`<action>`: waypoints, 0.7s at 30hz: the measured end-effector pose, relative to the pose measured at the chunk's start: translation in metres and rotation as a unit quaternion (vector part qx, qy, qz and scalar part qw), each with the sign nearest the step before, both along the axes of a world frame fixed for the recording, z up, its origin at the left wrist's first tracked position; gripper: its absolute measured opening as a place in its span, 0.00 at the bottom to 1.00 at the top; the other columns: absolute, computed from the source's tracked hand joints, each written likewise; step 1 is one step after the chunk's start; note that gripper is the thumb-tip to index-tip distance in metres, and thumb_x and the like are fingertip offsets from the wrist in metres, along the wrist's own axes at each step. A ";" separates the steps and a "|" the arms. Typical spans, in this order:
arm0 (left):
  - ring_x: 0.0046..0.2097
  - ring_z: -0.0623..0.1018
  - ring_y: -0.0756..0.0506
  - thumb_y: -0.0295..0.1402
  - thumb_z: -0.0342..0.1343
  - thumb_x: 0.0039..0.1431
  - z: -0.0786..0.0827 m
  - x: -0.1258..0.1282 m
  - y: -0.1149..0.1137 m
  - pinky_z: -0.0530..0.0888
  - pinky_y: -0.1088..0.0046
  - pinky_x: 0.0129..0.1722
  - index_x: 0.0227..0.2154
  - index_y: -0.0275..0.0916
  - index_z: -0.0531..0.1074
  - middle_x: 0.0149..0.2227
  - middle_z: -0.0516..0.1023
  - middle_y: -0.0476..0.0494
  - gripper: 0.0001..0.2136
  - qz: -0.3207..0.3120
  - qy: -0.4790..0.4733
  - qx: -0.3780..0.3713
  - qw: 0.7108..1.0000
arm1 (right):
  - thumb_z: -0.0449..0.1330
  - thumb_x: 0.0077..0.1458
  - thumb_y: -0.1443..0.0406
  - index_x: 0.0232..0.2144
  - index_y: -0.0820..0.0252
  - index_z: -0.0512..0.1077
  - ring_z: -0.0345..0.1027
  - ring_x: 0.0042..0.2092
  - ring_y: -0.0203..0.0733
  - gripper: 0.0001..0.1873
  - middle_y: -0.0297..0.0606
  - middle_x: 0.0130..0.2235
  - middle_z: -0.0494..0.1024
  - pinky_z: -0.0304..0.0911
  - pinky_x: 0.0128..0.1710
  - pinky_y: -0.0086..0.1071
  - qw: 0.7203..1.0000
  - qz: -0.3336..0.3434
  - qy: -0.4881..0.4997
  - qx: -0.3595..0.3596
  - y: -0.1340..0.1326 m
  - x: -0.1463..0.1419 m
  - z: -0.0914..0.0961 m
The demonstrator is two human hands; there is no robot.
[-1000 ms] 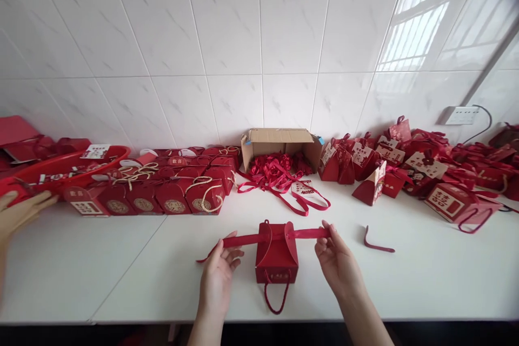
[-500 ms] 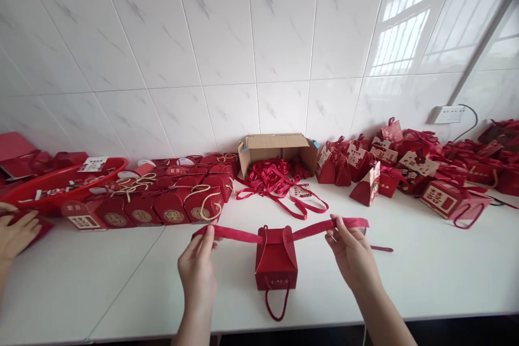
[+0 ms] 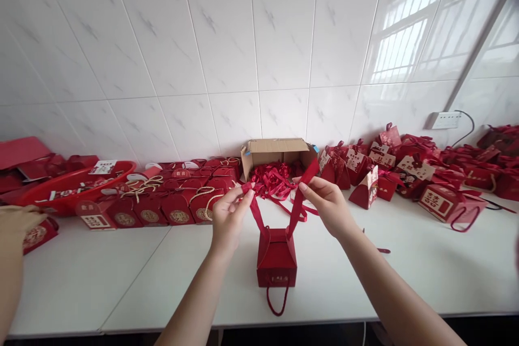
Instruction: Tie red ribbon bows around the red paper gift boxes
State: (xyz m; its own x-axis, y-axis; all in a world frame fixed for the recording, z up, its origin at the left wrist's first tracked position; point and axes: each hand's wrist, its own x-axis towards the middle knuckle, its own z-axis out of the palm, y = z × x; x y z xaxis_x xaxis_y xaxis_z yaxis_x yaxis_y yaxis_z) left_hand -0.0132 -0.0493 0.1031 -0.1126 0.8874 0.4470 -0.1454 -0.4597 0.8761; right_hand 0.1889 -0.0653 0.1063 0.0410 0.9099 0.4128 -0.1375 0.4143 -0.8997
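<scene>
A small red gift box [image 3: 277, 266] stands upright on the white table, its top flaps folded together and a dark red cord handle [image 3: 276, 312] hanging toward the front edge. A red ribbon [image 3: 297, 211] runs through the top of the box, and both its ends rise in a V. My left hand [image 3: 230, 215] pinches the left end between thumb and fingers. Across from it, my right hand [image 3: 324, 203] pinches the right end, with a short tail sticking up past the fingers. Both hands are above the box, not touching it.
Behind the box, an open cardboard carton [image 3: 277, 145] spills loose red ribbons. Rows of red boxes [image 3: 178, 205] and a red basin [image 3: 60, 205] lie left. Finished-looking boxes [image 3: 450, 203] crowd the right. Another person's hand [image 3: 16, 221] is at far left.
Both my hands have moved inward and up, lifting the ribbon ends from spread wide to a V over the box. At far left, the other person's box now shows its gold emblem.
</scene>
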 end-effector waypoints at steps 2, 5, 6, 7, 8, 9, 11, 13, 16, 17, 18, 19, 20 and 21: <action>0.42 0.76 0.46 0.36 0.64 0.50 0.004 0.002 0.000 0.70 0.72 0.45 0.36 0.39 0.79 0.37 0.81 0.45 0.10 -0.008 -0.006 0.011 1.000 | 0.63 0.51 0.54 0.30 0.59 0.74 0.64 0.33 0.37 0.14 0.34 0.28 0.72 0.60 0.35 0.31 1.000 0.007 -0.008 0.014 -0.002 -0.004 0.007; 0.40 0.76 0.48 0.35 0.64 0.49 0.010 0.005 0.001 0.71 0.72 0.43 0.35 0.39 0.79 0.36 0.81 0.45 0.10 -0.009 -0.024 0.015 1.000 | 0.62 0.52 0.53 0.27 0.60 0.73 0.62 0.31 0.35 0.16 0.34 0.26 0.71 0.59 0.33 0.30 1.000 0.016 -0.018 0.012 -0.002 -0.007 0.012; 0.39 0.76 0.48 0.35 0.65 0.48 0.012 0.005 0.001 0.71 0.73 0.42 0.35 0.39 0.79 0.35 0.81 0.45 0.10 -0.008 -0.028 0.015 0.999 | 0.62 0.51 0.52 0.26 0.60 0.73 0.62 0.30 0.35 0.16 0.34 0.26 0.70 0.59 0.32 0.30 1.000 0.017 -0.022 0.007 -0.002 -0.008 0.013; 0.37 0.76 0.48 0.36 0.65 0.48 0.014 0.006 0.001 0.71 0.73 0.41 0.34 0.39 0.79 0.33 0.80 0.46 0.10 -0.007 -0.032 0.014 0.999 | 0.62 0.51 0.52 0.26 0.60 0.73 0.62 0.30 0.35 0.17 0.34 0.26 0.70 0.59 0.31 0.30 1.000 0.018 -0.025 0.002 -0.002 -0.008 0.013; 0.36 0.76 0.49 0.36 0.65 0.47 0.016 0.006 0.001 0.71 0.73 0.40 0.34 0.39 0.79 0.32 0.80 0.46 0.10 -0.007 -0.036 0.012 0.999 | 0.62 0.51 0.52 0.26 0.60 0.73 0.62 0.30 0.36 0.17 0.34 0.27 0.71 0.59 0.31 0.30 0.999 0.019 -0.026 -0.002 -0.002 -0.008 0.014; 0.36 0.76 0.49 0.36 0.65 0.47 0.018 0.007 0.001 0.71 0.73 0.39 0.34 0.39 0.79 0.32 0.80 0.46 0.10 -0.009 -0.040 0.009 0.999 | 0.62 0.51 0.51 0.26 0.60 0.74 0.62 0.30 0.36 0.17 0.35 0.27 0.71 0.58 0.30 0.31 0.999 0.019 -0.026 -0.004 -0.002 -0.008 0.014; 0.36 0.76 0.49 0.36 0.65 0.47 0.023 0.007 0.000 0.71 0.73 0.39 0.33 0.39 0.79 0.32 0.80 0.46 0.10 -0.017 -0.047 0.009 0.999 | 0.62 0.50 0.51 0.26 0.60 0.74 0.62 0.29 0.36 0.17 0.35 0.27 0.71 0.58 0.30 0.30 0.999 0.018 -0.028 -0.003 -0.002 -0.008 0.016; 0.36 0.76 0.49 0.37 0.65 0.47 0.027 0.008 -0.001 0.71 0.73 0.40 0.34 0.39 0.80 0.33 0.80 0.46 0.11 -0.024 -0.047 0.011 0.999 | 0.62 0.50 0.51 0.26 0.60 0.74 0.61 0.29 0.35 0.17 0.34 0.26 0.70 0.57 0.30 0.30 0.999 0.018 -0.030 0.000 -0.002 -0.009 0.017; 0.38 0.76 0.48 0.37 0.65 0.48 0.026 0.007 -0.001 0.70 0.73 0.41 0.35 0.40 0.80 0.33 0.80 0.46 0.11 -0.027 -0.033 0.010 0.999 | 0.62 0.50 0.52 0.25 0.61 0.73 0.59 0.29 0.34 0.17 0.33 0.26 0.68 0.55 0.30 0.30 0.999 0.018 -0.027 0.003 -0.003 -0.010 0.019; 0.38 0.76 0.48 0.37 0.65 0.48 0.025 0.007 -0.001 0.70 0.73 0.42 0.35 0.40 0.80 0.33 0.80 0.46 0.11 -0.030 -0.028 0.009 0.999 | 0.62 0.50 0.52 0.24 0.61 0.73 0.58 0.29 0.34 0.17 0.33 0.25 0.68 0.55 0.30 0.29 1.000 0.016 -0.024 0.001 -0.003 -0.010 0.019; 0.39 0.76 0.48 0.37 0.65 0.49 0.023 0.006 -0.001 0.70 0.73 0.42 0.35 0.40 0.80 0.33 0.80 0.46 0.11 -0.034 -0.022 0.009 0.999 | 0.62 0.50 0.52 0.25 0.61 0.73 0.58 0.29 0.34 0.17 0.33 0.25 0.67 0.54 0.30 0.29 1.000 0.014 -0.022 -0.001 -0.004 -0.009 0.019; 0.39 0.75 0.48 0.37 0.64 0.49 0.021 0.006 0.000 0.70 0.73 0.42 0.35 0.40 0.80 0.32 0.80 0.46 0.10 -0.038 -0.018 0.009 0.999 | 0.62 0.50 0.52 0.25 0.60 0.73 0.57 0.29 0.34 0.17 0.32 0.25 0.66 0.54 0.29 0.29 1.000 0.013 -0.020 -0.003 -0.004 -0.009 0.019; 0.39 0.75 0.48 0.38 0.64 0.49 0.019 0.006 0.000 0.70 0.73 0.41 0.34 0.40 0.80 0.32 0.80 0.46 0.10 -0.039 -0.017 0.010 0.999 | 0.62 0.51 0.52 0.25 0.60 0.73 0.56 0.28 0.34 0.16 0.32 0.24 0.65 0.53 0.29 0.29 1.000 0.012 -0.019 -0.005 -0.004 -0.008 0.019; 0.39 0.75 0.47 0.38 0.64 0.49 0.017 0.005 0.001 0.70 0.73 0.41 0.34 0.40 0.80 0.31 0.79 0.46 0.10 -0.039 -0.019 0.010 0.999 | 0.62 0.51 0.53 0.25 0.60 0.73 0.56 0.28 0.33 0.16 0.31 0.24 0.65 0.52 0.28 0.29 1.000 0.011 -0.018 -0.004 -0.003 -0.007 0.019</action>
